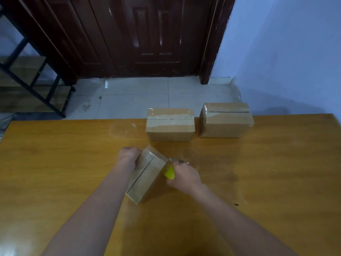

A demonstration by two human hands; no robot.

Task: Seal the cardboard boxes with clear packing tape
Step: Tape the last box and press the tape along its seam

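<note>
A small cardboard box [147, 177] lies at an angle on the wooden table [258, 172], its flap seam facing up and clear tape shining over its far end. My left hand [129, 154] grips the box's far left corner. My right hand [184, 177] holds a yellow tape dispenser [170, 172] against the box's right side, with clear tape stretched from it near the far right corner. Two more cardboard boxes stand at the table's far edge, one in the middle [170, 125] and one to the right [226, 120], both with clear tape over their top seams.
Beyond the table lie a tiled floor [138, 100] and a dark wooden door [147, 34]. A black metal shelf frame [36, 80] stands at far left, a blue wall [286, 52] at right. A flattened taped carton [221, 82] lies on the floor by the wall.
</note>
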